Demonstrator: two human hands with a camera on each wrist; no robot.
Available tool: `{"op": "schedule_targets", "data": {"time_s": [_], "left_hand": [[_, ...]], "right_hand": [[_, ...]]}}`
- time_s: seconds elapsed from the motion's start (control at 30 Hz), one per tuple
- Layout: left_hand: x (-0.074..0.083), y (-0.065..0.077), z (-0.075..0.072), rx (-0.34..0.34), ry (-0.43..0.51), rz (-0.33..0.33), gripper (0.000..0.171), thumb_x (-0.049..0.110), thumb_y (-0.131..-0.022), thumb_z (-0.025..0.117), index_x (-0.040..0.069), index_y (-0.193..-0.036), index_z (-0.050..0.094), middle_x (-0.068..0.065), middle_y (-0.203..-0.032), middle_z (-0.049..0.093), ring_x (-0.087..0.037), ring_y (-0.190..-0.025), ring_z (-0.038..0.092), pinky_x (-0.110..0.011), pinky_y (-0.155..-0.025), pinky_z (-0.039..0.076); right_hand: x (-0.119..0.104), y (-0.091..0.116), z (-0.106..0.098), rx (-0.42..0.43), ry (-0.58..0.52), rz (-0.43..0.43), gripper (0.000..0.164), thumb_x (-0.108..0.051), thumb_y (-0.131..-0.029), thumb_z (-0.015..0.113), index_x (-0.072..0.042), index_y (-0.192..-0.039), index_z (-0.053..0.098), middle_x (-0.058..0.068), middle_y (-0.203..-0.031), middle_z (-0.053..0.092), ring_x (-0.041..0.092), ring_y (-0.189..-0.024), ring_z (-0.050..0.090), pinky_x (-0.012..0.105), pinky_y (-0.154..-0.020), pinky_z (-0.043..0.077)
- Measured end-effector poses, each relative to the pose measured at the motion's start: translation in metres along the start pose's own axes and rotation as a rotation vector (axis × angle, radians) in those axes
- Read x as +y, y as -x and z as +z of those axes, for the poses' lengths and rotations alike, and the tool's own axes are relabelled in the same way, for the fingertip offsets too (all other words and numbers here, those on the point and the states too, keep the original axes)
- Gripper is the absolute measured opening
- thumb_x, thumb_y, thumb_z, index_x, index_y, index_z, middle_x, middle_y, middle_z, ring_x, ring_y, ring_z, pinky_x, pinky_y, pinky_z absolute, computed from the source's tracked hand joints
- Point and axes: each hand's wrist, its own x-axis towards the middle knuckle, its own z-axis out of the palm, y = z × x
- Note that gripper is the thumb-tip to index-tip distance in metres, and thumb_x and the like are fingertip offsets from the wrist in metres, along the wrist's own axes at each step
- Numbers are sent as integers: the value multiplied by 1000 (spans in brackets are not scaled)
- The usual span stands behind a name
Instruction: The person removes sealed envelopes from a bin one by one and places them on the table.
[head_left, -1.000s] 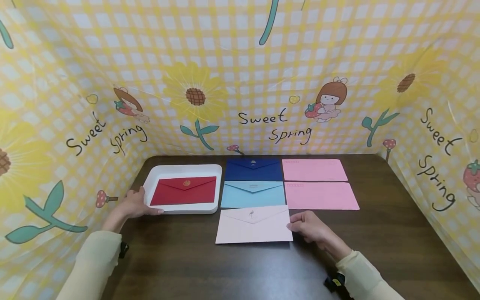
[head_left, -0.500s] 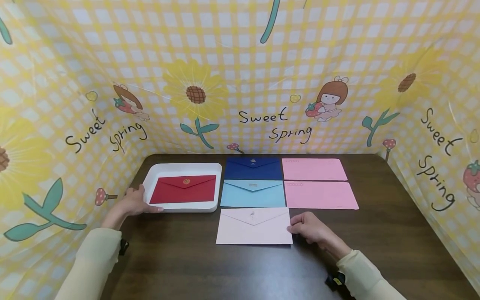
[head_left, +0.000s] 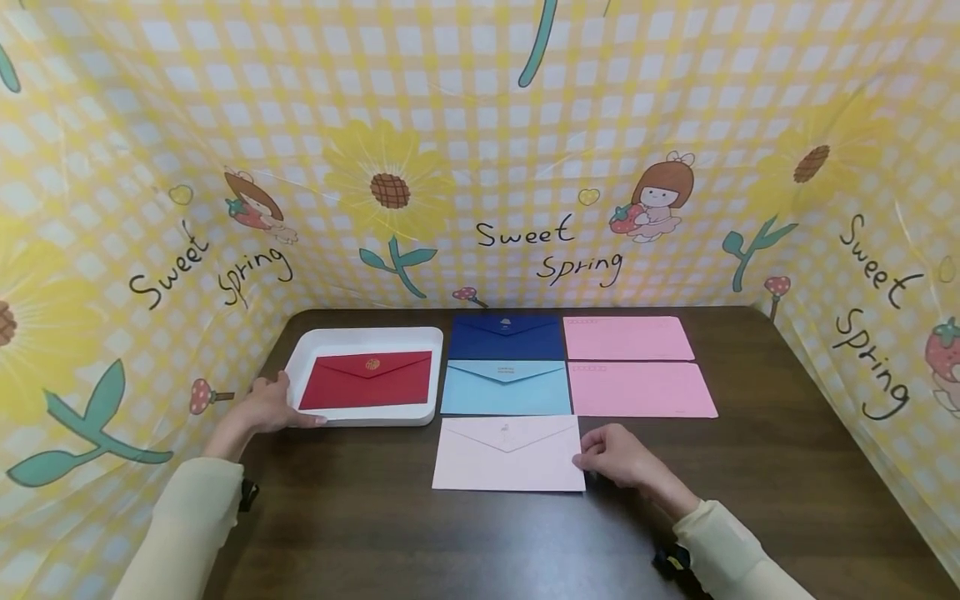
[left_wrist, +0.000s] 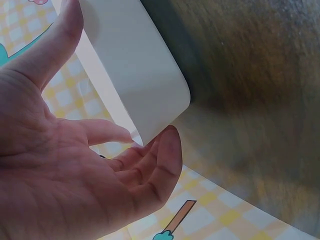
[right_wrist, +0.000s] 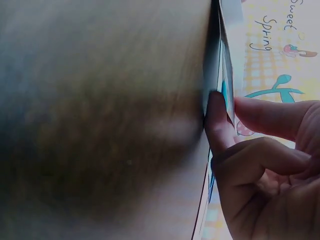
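Observation:
In the head view my left hand [head_left: 266,406] grips the left end of a white tray [head_left: 382,417]. The thumb lies along its front wall, and in the left wrist view the other fingers curl by the tray's corner [left_wrist: 165,90]. Inside the tray lies a red envelope [head_left: 367,382]. My right hand [head_left: 618,456] pinches the right edge of a pale pink, nearly white envelope [head_left: 507,467] at the front. In the right wrist view the thumb and forefinger stand on opposite faces of this envelope [right_wrist: 227,65], whose held edge is slightly raised.
Behind the pale envelope lie a light blue envelope [head_left: 505,398] and a dark blue one [head_left: 506,340]. To their right are two pink envelopes [head_left: 628,339], one behind the other. A yellow checked cloth [head_left: 480,167] walls the dark wooden table [head_left: 480,550] at back and sides.
The pale envelope has come down flatter toward the table and slightly nearer the person, my right hand still on its edge. My left hand and the tray look the same.

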Motion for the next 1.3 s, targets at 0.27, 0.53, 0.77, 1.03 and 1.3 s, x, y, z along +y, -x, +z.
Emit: {"op": "schedule_targets", "data": {"time_s": [0.27, 0.53, 0.77, 1.03, 1.3], "left_hand": [[-2, 0, 1, 6, -9, -1, 132, 48, -80, 89, -30, -148, 8, -53, -136, 22, -64, -123, 31, -73, -107, 34], [2, 3, -1, -9, -3, -13, 133, 47, -80, 88, -32, -147, 5, -53, -134, 20, -64, -121, 33, -73, -106, 36], [4, 4, -3, -18, 1, -17, 132, 46, -81, 88, -31, -148, 5, -53, -135, 20, -64, -122, 32, -72, -107, 36], [3, 3, -2, -22, -1, -20, 131, 47, -81, 88, -31, -148, 6, -53, -136, 19, -64, -123, 31, -73, -107, 35], [5, 4, -3, -22, -1, -11, 131, 49, -82, 87, -30, -148, 6, -53, -137, 18, -65, -123, 31, -73, -107, 35]], "right_hand": [[-2, 1, 1, 25, 70, 12, 14, -13, -92, 81, -7, -83, 72, 5, -67, 60, 20, -63, 54, 34, -58, 44], [0, -5, 2, 47, 76, 71, 12, -14, -92, 82, -8, -85, 74, 3, -67, 63, 16, -54, 47, 28, -48, 37], [-2, -7, 2, 50, 94, 89, 14, -14, -95, 79, -10, -82, 76, 2, -66, 66, 14, -47, 42, 26, -46, 35], [1, -7, -3, 30, 97, 79, 12, -15, -95, 78, -11, -84, 80, 1, -70, 69, 13, -45, 41, 26, -44, 38], [-9, 4, -9, 59, 268, -48, 5, -11, -95, 77, -8, -98, 79, 1, -82, 71, 16, -66, 59, 37, -62, 55]]}}
